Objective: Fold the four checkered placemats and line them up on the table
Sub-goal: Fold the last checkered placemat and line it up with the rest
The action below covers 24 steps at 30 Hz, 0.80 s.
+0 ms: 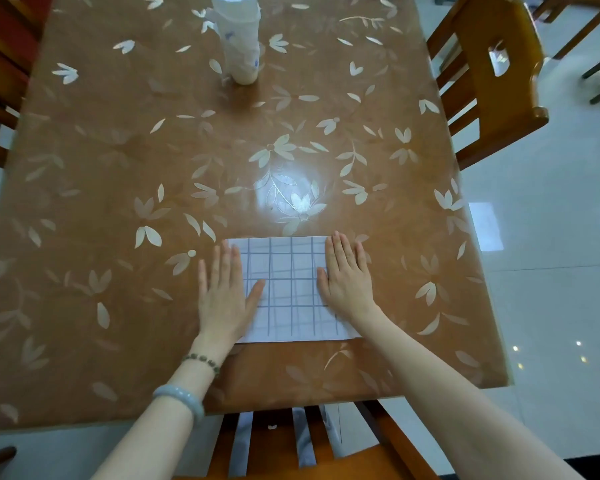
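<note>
A white checkered placemat [288, 289] lies on the table [118, 202], apparently already folded, pinned flat between the two hands: the left hand [224, 299] has its fingers extended and flat over the mat's left edge, the right hand [347, 278] likewise spread flat on its right edge, neither gripping anything. Beyond the fingertips stands a stack of plastic cups [239, 39]; no other placemats lie on the tabletop, so by my reading most of the folding and all the lining up remain
</note>
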{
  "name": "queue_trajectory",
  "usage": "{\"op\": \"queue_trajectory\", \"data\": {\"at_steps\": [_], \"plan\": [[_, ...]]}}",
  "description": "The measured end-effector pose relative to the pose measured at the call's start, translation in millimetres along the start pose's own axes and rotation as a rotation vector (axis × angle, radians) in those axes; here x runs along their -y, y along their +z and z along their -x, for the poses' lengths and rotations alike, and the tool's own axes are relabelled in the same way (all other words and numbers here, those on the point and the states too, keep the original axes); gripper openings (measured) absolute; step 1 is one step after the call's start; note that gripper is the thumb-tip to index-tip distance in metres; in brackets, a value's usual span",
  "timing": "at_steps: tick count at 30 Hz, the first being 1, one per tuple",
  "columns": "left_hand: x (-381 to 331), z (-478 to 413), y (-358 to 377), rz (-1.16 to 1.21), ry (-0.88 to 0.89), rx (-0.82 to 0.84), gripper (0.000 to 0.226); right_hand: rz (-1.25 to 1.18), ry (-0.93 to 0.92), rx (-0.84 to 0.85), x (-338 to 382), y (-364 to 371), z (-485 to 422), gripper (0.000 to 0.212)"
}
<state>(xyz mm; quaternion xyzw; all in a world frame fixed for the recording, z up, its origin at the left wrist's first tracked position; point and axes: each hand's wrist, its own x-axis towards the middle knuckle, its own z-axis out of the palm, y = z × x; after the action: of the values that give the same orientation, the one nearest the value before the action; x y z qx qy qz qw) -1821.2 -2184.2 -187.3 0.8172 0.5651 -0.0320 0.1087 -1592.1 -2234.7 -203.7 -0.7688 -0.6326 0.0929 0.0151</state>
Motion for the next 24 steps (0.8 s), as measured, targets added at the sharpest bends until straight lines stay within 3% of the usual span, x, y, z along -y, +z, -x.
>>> {"op": "queue_trajectory", "data": {"at_steps": [4,8,17,24], "plan": [[-33.3,-31.8,2.8,-0.012,0.169,0.034,0.079,-0.008,0.006,0.013,-0.4,-0.9,-0.2,0.062],[-28.9,-42.0,10.3,-0.082,0.179,0.081,0.08,-0.021,0.0,0.007,-0.9,1.4,-0.3,0.062],[31.5,-21.5,-0.9,-0.064,-0.103,0.026,0.083,0.029,-0.012,0.024,-1.2,0.8,0.3,0.063],[-4.4,21.2,-25.7,0.25,-0.266,0.018,0.083,0.127,-0.021,-0.008,7.0,-10.6,-1.7,0.063]]}}
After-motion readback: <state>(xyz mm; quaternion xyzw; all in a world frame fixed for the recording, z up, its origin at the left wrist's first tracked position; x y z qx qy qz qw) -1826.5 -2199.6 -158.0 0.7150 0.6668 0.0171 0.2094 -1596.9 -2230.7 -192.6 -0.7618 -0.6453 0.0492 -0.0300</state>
